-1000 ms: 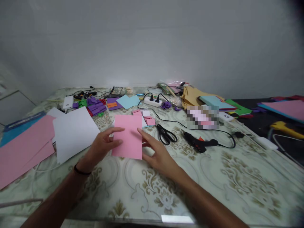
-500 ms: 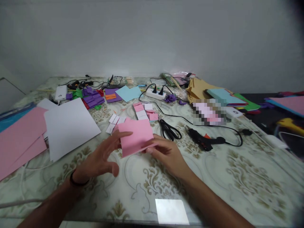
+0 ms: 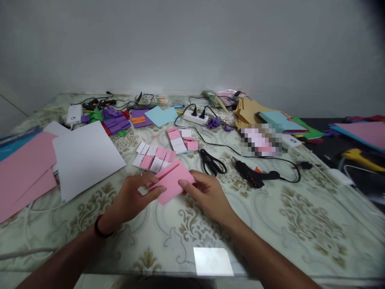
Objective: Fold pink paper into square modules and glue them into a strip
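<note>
Both my bare hands hold a small, folded piece of plain pink paper, raised in front of me over a pale glass-like tabletop with brown floral scrolls. My left hand pinches its left end, thumb on top and fingers tucked behind. My right hand clamps the right end the same way, thumb flat on the face; its other fingertips are mostly hidden. A dark slit near the far edge shows where one layer lies over another, so I judge the step in hand to be folding. The next move seems to call for lining up the edges, then pressing the crease firmly.

Just beyond the paper, partly covered by it in this view, lies a cluster of pink and white folded paper strips; the sheet could brush them if lowered forward. To the right rest black-handled scissors and a black glue gun with an orange trigger, its thin black cord looping behind. A large white paper sheet lies to my left. The space nearest me looks unobstructed.
</note>
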Available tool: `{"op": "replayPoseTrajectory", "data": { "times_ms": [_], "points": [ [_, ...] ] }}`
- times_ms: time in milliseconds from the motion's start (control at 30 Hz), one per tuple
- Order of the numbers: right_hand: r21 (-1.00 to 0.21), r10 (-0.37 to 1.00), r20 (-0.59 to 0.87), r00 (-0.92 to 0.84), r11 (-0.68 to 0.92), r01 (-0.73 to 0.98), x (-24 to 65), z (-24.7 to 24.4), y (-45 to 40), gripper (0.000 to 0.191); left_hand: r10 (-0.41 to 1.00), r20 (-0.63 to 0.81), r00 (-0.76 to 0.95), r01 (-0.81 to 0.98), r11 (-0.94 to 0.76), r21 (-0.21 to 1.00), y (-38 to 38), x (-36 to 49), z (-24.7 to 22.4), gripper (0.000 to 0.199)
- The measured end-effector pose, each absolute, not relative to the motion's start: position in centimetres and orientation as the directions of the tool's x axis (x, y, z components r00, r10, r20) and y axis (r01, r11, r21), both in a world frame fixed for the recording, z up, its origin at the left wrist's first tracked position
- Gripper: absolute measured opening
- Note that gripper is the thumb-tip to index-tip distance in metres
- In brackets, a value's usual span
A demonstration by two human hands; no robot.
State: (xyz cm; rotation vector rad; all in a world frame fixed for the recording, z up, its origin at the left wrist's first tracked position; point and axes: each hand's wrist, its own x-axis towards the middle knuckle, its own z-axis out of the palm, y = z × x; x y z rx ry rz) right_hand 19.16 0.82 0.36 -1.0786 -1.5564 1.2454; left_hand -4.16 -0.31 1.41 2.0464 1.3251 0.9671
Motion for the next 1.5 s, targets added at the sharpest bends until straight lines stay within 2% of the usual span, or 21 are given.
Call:
{"op": "replayPoseTrajectory", "data": {
  "times_ms": [133,267,333,467,533,633,667,800,900,1000,1067,1200,1333,1500],
  "points": [
    [-0.998,0.960,0.067,-0.272,0.065,-0.019,19.4,0.5,1.1,0.024,0.953,0.190,0.238,0.492,-0.287,0.822,-0.4,-4.4,1.1,0.035],
    [-0.978,0.954,0.062,-0.293,0.000,-0.207,19.7,0.6,1.7,0.029,0.975,0.140,0.174,0.383,-0.198,0.902,-0.3,-4.8,1.1,0.045],
    [-0.978,0.951,0.079,-0.300,0.016,-0.206,19.9,0.6,1.9,0.029,0.970,0.155,0.190,0.380,-0.218,0.899,-0.3,-4.9,1.3,0.042],
    [-0.995,0.918,0.093,-0.385,0.071,-0.073,19.8,0.8,1.6,0.023,0.966,0.161,0.204,0.363,-0.227,0.904,-0.4,-4.7,1.6,0.032],
    [-0.993,0.885,0.119,-0.450,0.106,-0.053,19.8,0.7,1.5,0.021,0.971,0.119,0.207,0.330,-0.184,0.926,-0.4,-4.6,1.5,0.042],
    [-0.984,0.861,0.173,-0.478,0.130,-0.122,19.9,0.5,1.5,0.016,0.975,0.059,0.214,0.367,-0.136,0.920,-0.3,-4.5,1.2,0.054],
    [-0.981,0.866,0.183,-0.466,0.130,-0.143,20.0,0.4,1.6,0.022,0.979,0.059,0.195,0.388,-0.133,0.912,-0.2,-4.5,1.1,0.056],
    [-0.987,0.919,0.153,-0.363,0.125,-0.100,20.2,-0.1,2.0,0.069,0.989,0.144,0.018,0.409,-0.138,0.902,0.2,-4.6,1.1,0.068],
    [-0.989,0.935,0.144,-0.323,0.127,-0.076,20.2,-0.2,2.1,0.079,0.981,0.186,-0.063,0.448,-0.139,0.883,0.4,-4.7,1.0,0.061],
    [-0.987,0.932,0.157,-0.327,0.155,-0.034,20.1,-0.3,2.1,0.075,0.970,0.231,-0.072,0.475,-0.170,0.863,0.3,-4.7,1.1,0.035],
    [-0.982,0.930,0.181,-0.320,0.190,-0.002,20.1,-0.3,2.0,0.072,0.961,0.258,-0.095,0.471,-0.185,0.862,0.2,-4.6,1.3,0.030],
    [-0.977,0.915,0.192,-0.355,0.212,0.017,20.2,-0.3,1.8,0.066,0.947,0.294,-0.132,0.460,-0.204,0.864,-0.1,-4.4,1.5,0.038],
    [-0.971,0.893,0.226,-0.389,0.236,-0.024,20.2,0.1,1.4,0.058,0.977,0.213,-0.028,0.436,-0.179,0.882,-0.4,-4.6,1.4,0.048],
    [-0.964,0.925,0.255,-0.283,0.265,-0.001,20.9,0.9,1.5,0.038,0.971,0.188,0.145,0.191,-0.214,0.958,-0.7,-5.1,2.0,0.059]
  ]
}}
